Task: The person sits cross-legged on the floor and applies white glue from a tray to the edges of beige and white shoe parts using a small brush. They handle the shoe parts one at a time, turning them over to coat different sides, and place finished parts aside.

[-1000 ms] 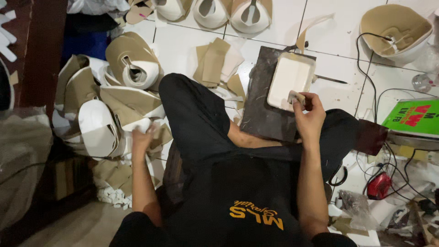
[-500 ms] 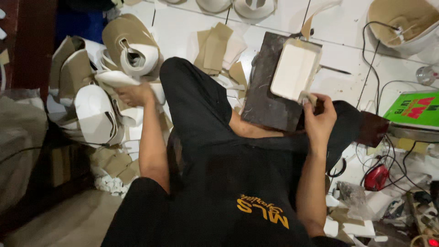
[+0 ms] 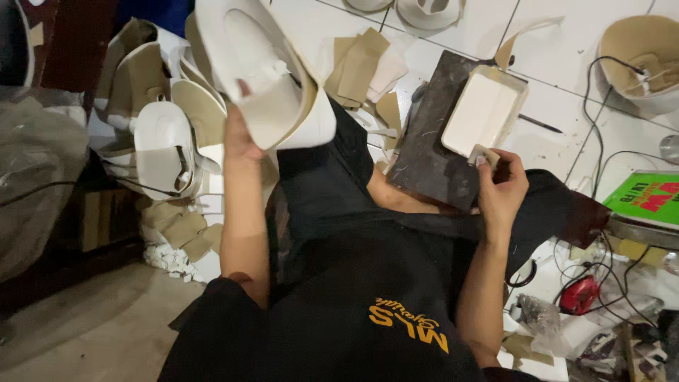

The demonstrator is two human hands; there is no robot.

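white shoe upper [image 3: 262,71] with tan lining, white tray [image 3: 483,113] on dark grey slab [image 3: 431,159], black clothes [image 3: 339,311] with orange print, green box [image 3: 647,198], red tool [image 3: 578,296].

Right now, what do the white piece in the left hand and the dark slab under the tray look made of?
White piece: probably leather or synthetic sheet, white face, tan matte backing, curving flexibly. Dark slab: perhaps stone or hard board, dull and scratched pale. Tray: likely smooth white plastic.

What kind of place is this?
Likely a small floor-level shoe or craft workshop. The left hand holds up a white sole piece from a pile of similar pieces; the right hand holds a small pad at a white tray.
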